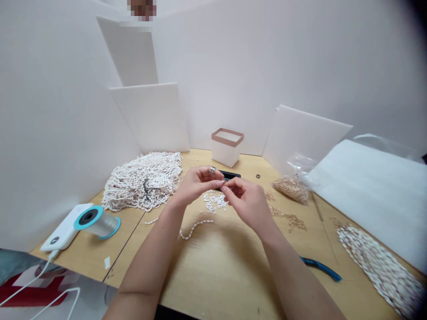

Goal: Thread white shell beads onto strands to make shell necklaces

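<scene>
My left hand [196, 183], with a ring on one finger, and my right hand [246, 201] meet above the wooden table [213, 266], fingertips pinched together on something too small to make out. Right below them lies a small scatter of loose white beads [214, 201]. A short strung piece of white beads [195, 228] lies on the table near my left forearm. A dark flat object [230, 175] sits just behind my hands.
A big heap of white bead strands [143, 180] lies at the left. A spool of clear thread [98, 221] and a white device [65, 229] sit at the front left. A white box [227, 146] stands behind, tan beads [291, 188] and more strands [380, 266] right, blue-handled pliers [322, 267] near.
</scene>
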The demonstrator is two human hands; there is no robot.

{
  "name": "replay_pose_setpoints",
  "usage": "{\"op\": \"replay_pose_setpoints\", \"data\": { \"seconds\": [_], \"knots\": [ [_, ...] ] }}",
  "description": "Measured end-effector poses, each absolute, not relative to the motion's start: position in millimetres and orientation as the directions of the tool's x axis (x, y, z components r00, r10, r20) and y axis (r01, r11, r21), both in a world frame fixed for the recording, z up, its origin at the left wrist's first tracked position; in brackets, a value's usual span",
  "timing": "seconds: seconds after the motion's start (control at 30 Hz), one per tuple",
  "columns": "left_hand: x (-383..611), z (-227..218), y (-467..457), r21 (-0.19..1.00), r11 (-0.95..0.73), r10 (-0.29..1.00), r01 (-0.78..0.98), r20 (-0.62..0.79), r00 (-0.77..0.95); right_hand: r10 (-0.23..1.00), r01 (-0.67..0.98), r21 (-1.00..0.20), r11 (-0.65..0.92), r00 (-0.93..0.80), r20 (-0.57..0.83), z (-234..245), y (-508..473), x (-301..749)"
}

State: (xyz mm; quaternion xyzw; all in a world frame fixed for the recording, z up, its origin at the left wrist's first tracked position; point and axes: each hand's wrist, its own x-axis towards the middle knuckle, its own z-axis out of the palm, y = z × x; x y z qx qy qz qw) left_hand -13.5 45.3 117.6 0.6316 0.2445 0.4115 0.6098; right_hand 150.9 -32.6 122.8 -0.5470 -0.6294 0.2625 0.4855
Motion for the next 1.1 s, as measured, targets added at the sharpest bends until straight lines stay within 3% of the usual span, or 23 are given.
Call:
{"op": "replay_pose_setpoints", "data": {
  "seconds": [1.1],
  "knots": [
    [-3.9, 108.6, 48.0, 0.937, 0.071, 0.819, -0.342, 0.141, 0.555, 0.936, 0.271, -0.910, 0.315, 0.072, 0.346, 121.3, -32.2, 151.3]
  ]
}}
